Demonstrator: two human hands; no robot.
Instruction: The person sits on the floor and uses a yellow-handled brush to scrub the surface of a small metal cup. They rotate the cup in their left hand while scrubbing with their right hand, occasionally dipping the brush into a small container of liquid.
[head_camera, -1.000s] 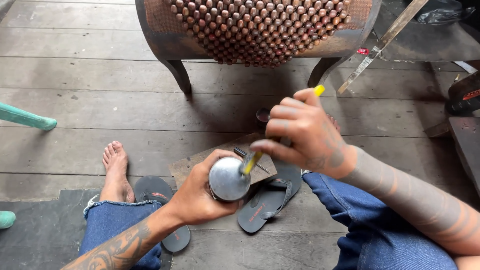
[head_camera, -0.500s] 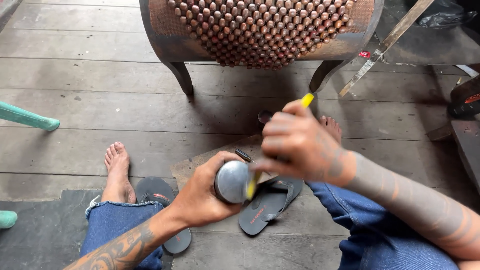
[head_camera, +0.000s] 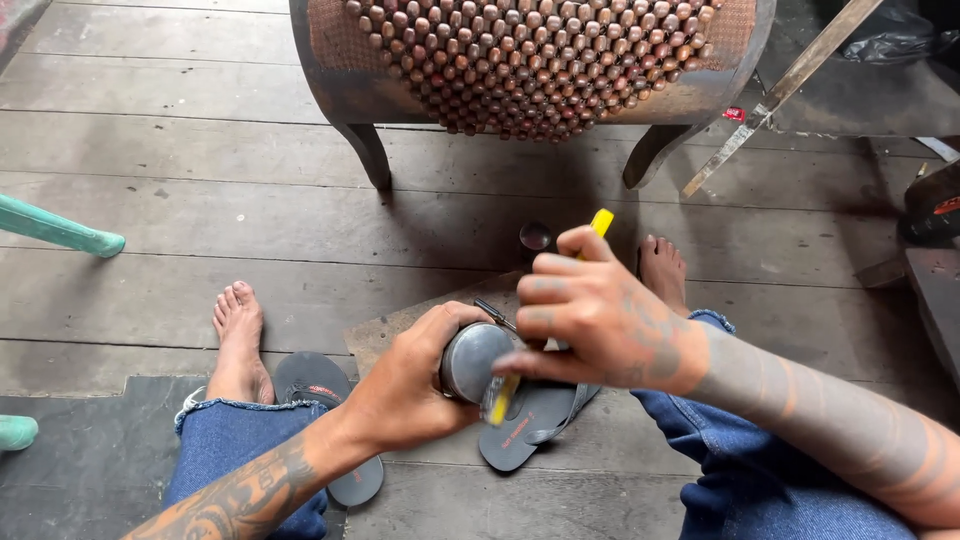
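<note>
My left hand (head_camera: 410, 380) grips a round grey metal cylinder (head_camera: 474, 360) from the left side, its flat end facing up. My right hand (head_camera: 590, 320) is closed around a yellow-handled tool (head_camera: 600, 222); its yellow lower end (head_camera: 498, 400) rests against the cylinder's right edge. Both hands meet above a dark flip-flop (head_camera: 530, 425) on the wooden floor, between my knees in blue jeans.
A chair with a wooden-bead seat cover (head_camera: 530, 60) stands just ahead. My bare feet (head_camera: 238, 335) rest on the plank floor, a second flip-flop (head_camera: 320, 385) by the left one. A small dark round object (head_camera: 535, 238) lies ahead, a metal bar (head_camera: 780, 95) leans at right, a green leg (head_camera: 60, 230) at left.
My right hand has tipped the yellow tool more upright and slid its lower end down along the cylinder's right edge. My left hand keeps hold of the cylinder.
</note>
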